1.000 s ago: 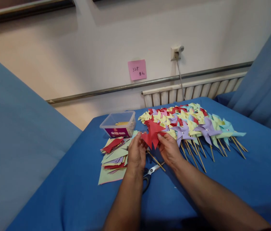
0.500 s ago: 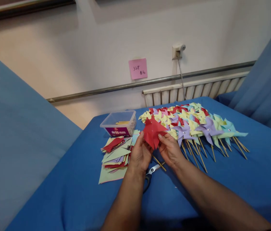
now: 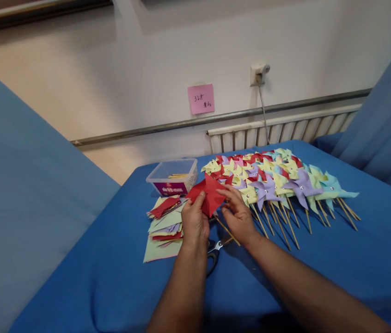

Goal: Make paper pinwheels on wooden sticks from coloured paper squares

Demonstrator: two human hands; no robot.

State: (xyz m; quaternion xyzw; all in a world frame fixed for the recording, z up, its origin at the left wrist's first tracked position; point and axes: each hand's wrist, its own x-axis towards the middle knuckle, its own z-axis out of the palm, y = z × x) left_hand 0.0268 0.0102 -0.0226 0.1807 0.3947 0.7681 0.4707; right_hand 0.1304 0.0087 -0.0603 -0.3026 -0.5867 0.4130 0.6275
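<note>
A red paper pinwheel head is pinched in my left hand, its thumb pressed on the front of the paper. At the paper's right tip is my right hand; its fingertips touch or nearly touch the edge, with thumb and fingers apart. Below the paper a thin wooden stick slants across the cloth; whether it joins the paper cannot be made out. Under my hands lie scissors with dark handles, partly covered by my left wrist.
Stacked coloured paper pieces lie to the left. Behind them stands a clear plastic box with sticks in it. Many finished pinwheels cover the right back of the blue-clothed table. A radiator runs along the wall.
The red pinwheel head has moved a little left and turned in my left hand. My right hand has loosened its hold, its fingers now apart at the paper's edge.
</note>
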